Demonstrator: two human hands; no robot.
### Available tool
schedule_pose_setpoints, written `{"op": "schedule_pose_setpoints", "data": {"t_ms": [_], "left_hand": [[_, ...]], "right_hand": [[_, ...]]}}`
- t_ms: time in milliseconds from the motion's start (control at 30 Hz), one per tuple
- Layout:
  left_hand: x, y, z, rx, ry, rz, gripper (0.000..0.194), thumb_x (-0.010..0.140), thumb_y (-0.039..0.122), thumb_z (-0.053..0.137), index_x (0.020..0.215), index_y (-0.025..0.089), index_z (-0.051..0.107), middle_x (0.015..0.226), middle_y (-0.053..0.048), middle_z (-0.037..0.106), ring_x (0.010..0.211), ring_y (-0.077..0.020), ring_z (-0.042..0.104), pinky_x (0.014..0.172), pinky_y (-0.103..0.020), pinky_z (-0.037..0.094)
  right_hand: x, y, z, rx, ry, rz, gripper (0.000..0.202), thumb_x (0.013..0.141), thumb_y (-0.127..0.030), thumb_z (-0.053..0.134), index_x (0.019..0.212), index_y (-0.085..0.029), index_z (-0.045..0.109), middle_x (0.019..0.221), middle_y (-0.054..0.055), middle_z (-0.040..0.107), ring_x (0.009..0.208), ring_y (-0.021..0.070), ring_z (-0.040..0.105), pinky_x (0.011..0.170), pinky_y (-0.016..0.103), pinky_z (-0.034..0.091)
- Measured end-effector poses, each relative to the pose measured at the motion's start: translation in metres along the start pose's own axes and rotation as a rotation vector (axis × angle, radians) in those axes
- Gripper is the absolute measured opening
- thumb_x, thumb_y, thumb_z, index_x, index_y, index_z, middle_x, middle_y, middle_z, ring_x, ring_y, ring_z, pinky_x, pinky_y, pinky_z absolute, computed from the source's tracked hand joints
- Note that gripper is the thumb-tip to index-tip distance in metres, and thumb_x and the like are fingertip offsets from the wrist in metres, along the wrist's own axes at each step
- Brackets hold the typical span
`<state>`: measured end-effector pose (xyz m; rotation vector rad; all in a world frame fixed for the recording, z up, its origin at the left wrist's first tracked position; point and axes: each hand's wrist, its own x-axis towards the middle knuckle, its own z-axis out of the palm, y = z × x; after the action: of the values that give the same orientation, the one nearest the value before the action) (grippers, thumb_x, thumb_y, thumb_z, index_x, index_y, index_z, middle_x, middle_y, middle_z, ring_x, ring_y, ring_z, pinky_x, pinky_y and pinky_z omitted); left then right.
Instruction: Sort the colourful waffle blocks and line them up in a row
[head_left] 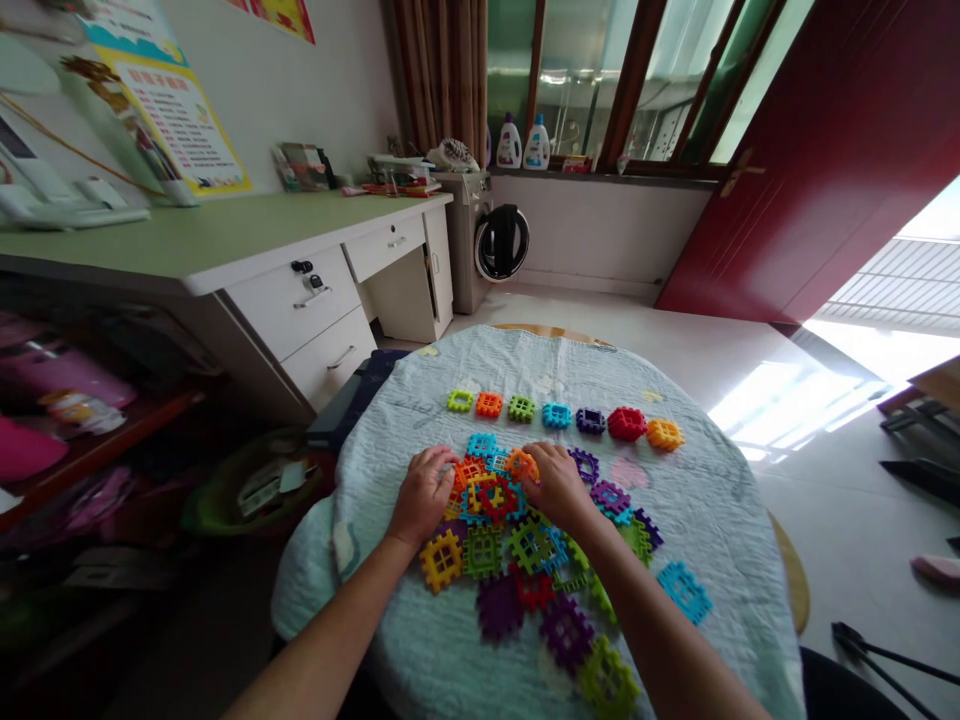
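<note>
A pile of colourful plastic interlocking window-pattern blocks [482, 545] lies on the cloth. At its left edge is my left hand [421, 497], fingers loosely bent and thumb apart, beside some orange-red blocks [469, 470]; I see nothing held in it. My right hand [559, 485] reaches over the top of the pile, its fingers closed on an orange block [521, 465]. Under and between the hands are a red block [497, 497] and yellow and blue ones. Nearer to me lie green, purple and yellow blocks, with a blue block [684, 591] off to the right.
Behind the pile runs a row of blocks sorted by colour, from a lime block [460, 401] to a yellow-orange stack [665, 434]. A pale blue cloth [720, 510] covers the round table. Left stands a desk [285, 235]; beyond it, a washing machine [469, 240] with its door open.
</note>
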<state>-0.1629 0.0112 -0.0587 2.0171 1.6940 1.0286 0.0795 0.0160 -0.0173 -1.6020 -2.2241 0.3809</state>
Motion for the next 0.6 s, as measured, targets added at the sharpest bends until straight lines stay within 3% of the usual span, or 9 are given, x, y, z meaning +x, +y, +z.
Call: {"op": "schedule_pose_setpoints", "data": {"t_ms": [200, 400, 600], "left_hand": [[0.000, 0.003, 0.001, 0.046, 0.019, 0.013, 0.020, 0.083, 0.021, 0.047, 0.095, 0.022, 0.064, 0.107, -0.007, 0.065, 0.107, -0.0235, 0.057, 0.101, -0.042, 0.045], [0.000, 0.002, 0.000, 0.007, -0.003, -0.004, 0.023, 0.083, 0.018, 0.043, 0.097, 0.020, 0.062, 0.103, -0.006, 0.067, 0.102, -0.0219, 0.058, 0.097, -0.040, 0.046], [-0.001, 0.000, -0.001, -0.028, -0.014, -0.025, 0.025, 0.084, 0.019, 0.043, 0.101, 0.021, 0.062, 0.101, -0.005, 0.068, 0.099, -0.0207, 0.060, 0.093, -0.038, 0.048]], "right_hand": [[0.020, 0.008, 0.015, -0.038, -0.038, 0.056, 0.046, 0.074, -0.021, 0.061, 0.120, -0.017, 0.060, 0.111, 0.011, 0.066, 0.102, 0.0256, 0.056, 0.089, 0.036, 0.041], [0.006, 0.032, 0.002, 0.002, 0.127, 0.096, 0.054, 0.071, -0.018, 0.056, 0.124, -0.014, 0.059, 0.115, 0.012, 0.064, 0.101, 0.0265, 0.054, 0.091, 0.040, 0.041], [-0.007, 0.045, -0.006, 0.025, 0.123, 0.098, 0.054, 0.071, -0.020, 0.055, 0.125, -0.014, 0.058, 0.112, 0.012, 0.064, 0.101, 0.0260, 0.054, 0.091, 0.040, 0.043]]}}
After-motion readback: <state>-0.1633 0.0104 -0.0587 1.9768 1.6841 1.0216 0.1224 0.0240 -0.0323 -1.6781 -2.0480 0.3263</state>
